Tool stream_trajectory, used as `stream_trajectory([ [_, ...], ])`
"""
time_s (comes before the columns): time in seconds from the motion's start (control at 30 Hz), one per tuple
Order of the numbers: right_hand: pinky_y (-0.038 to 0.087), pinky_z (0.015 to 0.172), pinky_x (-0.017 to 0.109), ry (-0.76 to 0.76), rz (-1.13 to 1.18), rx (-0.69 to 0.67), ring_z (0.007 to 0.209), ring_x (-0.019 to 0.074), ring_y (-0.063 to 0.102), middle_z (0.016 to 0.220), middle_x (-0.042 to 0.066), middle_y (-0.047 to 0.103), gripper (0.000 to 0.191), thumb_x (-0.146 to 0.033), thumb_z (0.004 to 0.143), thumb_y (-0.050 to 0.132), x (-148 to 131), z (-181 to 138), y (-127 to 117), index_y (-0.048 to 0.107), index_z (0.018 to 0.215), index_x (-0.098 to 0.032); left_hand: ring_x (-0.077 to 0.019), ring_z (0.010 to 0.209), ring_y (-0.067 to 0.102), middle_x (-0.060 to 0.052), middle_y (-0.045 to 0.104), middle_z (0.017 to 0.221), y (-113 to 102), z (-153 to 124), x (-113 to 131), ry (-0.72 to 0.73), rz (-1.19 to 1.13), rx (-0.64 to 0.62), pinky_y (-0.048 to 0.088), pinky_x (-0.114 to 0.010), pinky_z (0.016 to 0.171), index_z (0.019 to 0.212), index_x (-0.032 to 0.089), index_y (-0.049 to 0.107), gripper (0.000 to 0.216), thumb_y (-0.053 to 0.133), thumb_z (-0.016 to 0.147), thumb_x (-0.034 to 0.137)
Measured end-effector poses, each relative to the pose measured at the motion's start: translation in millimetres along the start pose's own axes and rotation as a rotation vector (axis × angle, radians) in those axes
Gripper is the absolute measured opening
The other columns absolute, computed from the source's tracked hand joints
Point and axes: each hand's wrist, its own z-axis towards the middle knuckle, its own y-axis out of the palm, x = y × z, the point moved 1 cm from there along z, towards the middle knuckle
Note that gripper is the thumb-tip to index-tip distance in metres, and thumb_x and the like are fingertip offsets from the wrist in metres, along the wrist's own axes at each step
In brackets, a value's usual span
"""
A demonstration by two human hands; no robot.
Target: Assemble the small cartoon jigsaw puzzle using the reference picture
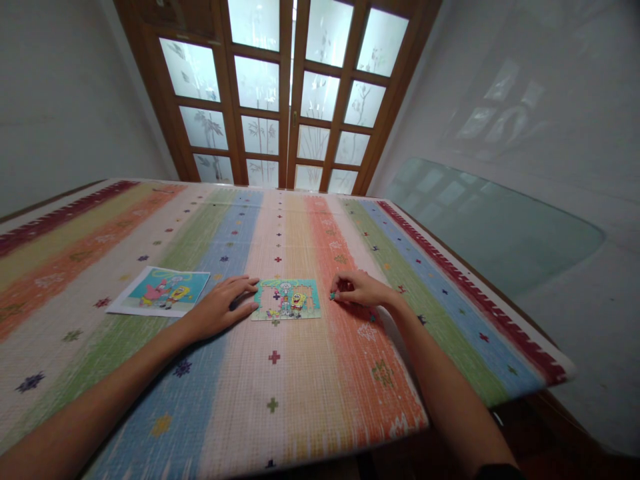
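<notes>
A partly assembled cartoon jigsaw puzzle [296, 308] lies flat in front of me, with gaps inside its frame where the cloth shows through. My left hand [223, 305] rests palm down at the puzzle's left edge, its fingers stretched out and the tips touching that edge. Just right of the puzzle, my right hand [357, 288] pinches a small teal puzzle piece [333, 295] between thumb and fingers, close above the cloth. Another small loose piece [373, 319] shows below the right wrist; anything further under that hand is hidden.
A printed cartoon picture sheet [167, 291] lies left of the puzzle, partly behind my left forearm. A striped, colourful tablecloth [310, 387] covers the table, whose near edge drops off at lower right. A glass-like panel [495, 220] stands along the right wall; glazed wooden doors [287, 93] are beyond.
</notes>
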Motion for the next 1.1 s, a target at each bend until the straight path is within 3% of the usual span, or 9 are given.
stream_trajectory([
  [0.2, 0.041, 0.061, 0.021, -0.083, 0.026, -0.004, 0.063, 0.0106, 0.055, 0.074, 0.0, 0.064, 0.009, -0.016, 0.089, 0.064, -29.7, 10.8, 29.0, 0.07, 0.095, -0.014, -0.0313, 0.133, 0.055, -0.011, 0.063, 0.141, 1.0, 0.0, -0.9, 0.005, 0.0, 0.01, 0.043, -0.052, 0.112, 0.117, 0.023, 0.063, 0.044, 0.047, 0.099, 0.059],
  [0.37, 0.042, 0.063, 0.021, -0.073, -0.02, 0.073, 0.068, 0.0113, 0.057, 0.082, 0.002, 0.068, 0.009, -0.013, 0.089, 0.067, -35.0, 16.2, 41.8, 0.074, 0.094, -0.015, -0.0313, 0.133, 0.055, -0.011, 0.063, 0.141, 1.4, -0.2, 0.1, 0.007, 0.0, 0.011, 0.043, -0.052, 0.111, 0.118, 0.023, 0.063, 0.045, 0.047, 0.099, 0.059],
  [0.6, 0.043, 0.067, 0.023, -0.095, -0.147, 0.13, 0.069, 0.0121, 0.054, 0.082, 0.003, 0.066, 0.011, -0.006, 0.085, 0.071, -35.6, 18.4, 44.0, 0.076, 0.087, -0.015, -0.0311, 0.133, 0.054, -0.011, 0.062, 0.143, 1.5, -0.6, -0.7, 0.007, 0.01, 0.008, 0.043, -0.053, 0.112, 0.119, 0.023, 0.063, 0.045, 0.045, 0.1, 0.06],
  [0.9, 0.038, 0.063, 0.022, -0.004, -0.145, 0.148, 0.064, 0.0113, 0.051, 0.074, 0.001, 0.061, 0.01, -0.005, 0.083, 0.07, -38.1, 20.0, 49.1, 0.073, 0.087, -0.014, -0.0305, 0.133, 0.054, -0.011, 0.062, 0.142, 2.6, -1.2, -2.2, 0.029, 0.04, 0.009, 0.043, -0.051, 0.112, 0.118, 0.022, 0.063, 0.046, 0.044, 0.101, 0.059],
  [1.03, 0.038, 0.063, 0.022, -0.06, -0.15, 0.12, 0.067, 0.0123, 0.053, 0.076, 0.002, 0.063, 0.006, -0.014, 0.088, 0.068, -35.1, 19.3, 43.4, 0.072, 0.084, -0.014, -0.0303, 0.134, 0.054, -0.011, 0.062, 0.143, 2.4, -1.3, -1.5, 0.052, 0.11, 0.004, 0.042, -0.05, 0.112, 0.12, 0.021, 0.063, 0.044, 0.043, 0.102, 0.057],
  [1.1, 0.039, 0.063, 0.023, -0.097, -0.135, 0.144, 0.069, 0.0133, 0.055, 0.077, 0.003, 0.064, 0.016, -0.023, 0.094, 0.064, -31.8, 17.4, 34.3, 0.071, 0.082, -0.015, -0.0303, 0.134, 0.054, -0.012, 0.062, 0.143, 2.3, -1.0, -0.9, 0.069, 0.138, 0.003, 0.042, -0.05, 0.112, 0.119, 0.021, 0.063, 0.044, 0.041, 0.103, 0.056],
])
